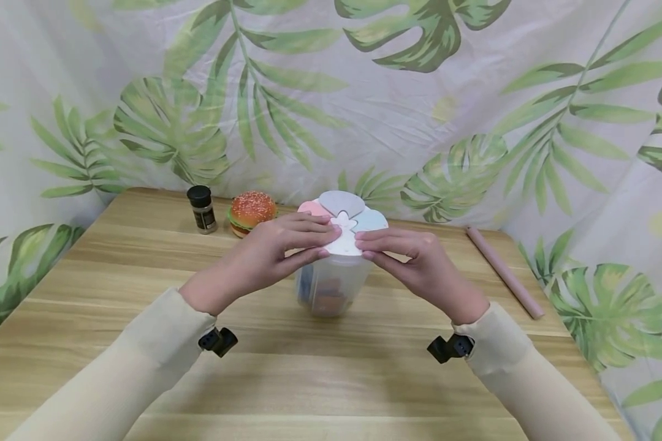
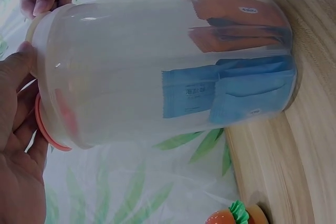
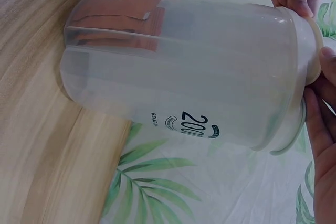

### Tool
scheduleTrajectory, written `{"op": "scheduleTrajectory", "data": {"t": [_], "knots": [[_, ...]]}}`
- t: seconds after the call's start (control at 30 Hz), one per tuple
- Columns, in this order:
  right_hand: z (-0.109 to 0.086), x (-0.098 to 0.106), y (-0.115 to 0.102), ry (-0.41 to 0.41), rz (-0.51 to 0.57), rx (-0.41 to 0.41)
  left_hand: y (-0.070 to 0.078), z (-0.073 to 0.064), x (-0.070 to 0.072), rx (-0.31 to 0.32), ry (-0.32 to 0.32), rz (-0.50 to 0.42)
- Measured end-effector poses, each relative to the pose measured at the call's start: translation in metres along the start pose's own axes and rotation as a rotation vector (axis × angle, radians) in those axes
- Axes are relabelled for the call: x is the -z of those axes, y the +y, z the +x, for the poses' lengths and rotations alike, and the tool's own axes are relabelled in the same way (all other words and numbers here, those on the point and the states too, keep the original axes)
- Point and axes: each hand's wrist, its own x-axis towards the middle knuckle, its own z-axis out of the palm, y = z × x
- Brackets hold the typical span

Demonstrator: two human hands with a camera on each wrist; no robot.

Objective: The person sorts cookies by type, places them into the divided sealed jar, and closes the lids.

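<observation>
A clear plastic storage jar [image 1: 339, 285] stands upright on the table. Its lid [image 1: 344, 244] has petal-shaped flaps in pink, grey, pale blue and white. My left hand [image 1: 292, 244] grips the lid from the left, fingers over the top and thumb at the front rim. From the other side my right hand [image 1: 414, 254] pinches the front right edge of the white flap. Through the wall, the left wrist view shows blue packets [image 2: 231, 90] and orange-brown packets [image 2: 241, 22] in separate compartments. Printed dark numbers [image 3: 194, 124] mark the jar in the right wrist view.
At the back left are a black-capped spice bottle [image 1: 201, 211] and a toy hamburger [image 1: 252, 212]. A pinkish rod [image 1: 504, 272] lies along the right side of the wooden table [image 1: 254, 373]. Behind hangs a leaf-print cloth [image 1: 375, 122].
</observation>
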Motion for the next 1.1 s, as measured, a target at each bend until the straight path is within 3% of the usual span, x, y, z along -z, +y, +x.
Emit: {"op": "scheduleTrajectory", "data": {"t": [0.2,0.83,1.0,1.1], "knots": [[-0.004,0.0,-0.002,0.018,-0.028,0.022,-0.001,0.001,-0.004,-0.043,0.007,-0.001],[-0.004,-0.014,-0.001,0.059,-0.104,0.135,0.0,-0.007,0.002,-0.044,0.039,0.002],[-0.007,-0.011,-0.002,0.058,-0.15,0.129,0.004,-0.005,0.0,-0.008,0.009,-0.004],[-0.009,-0.008,-0.006,0.021,-0.154,0.11,0.008,-0.007,-0.001,0.049,-0.002,-0.031]]}}
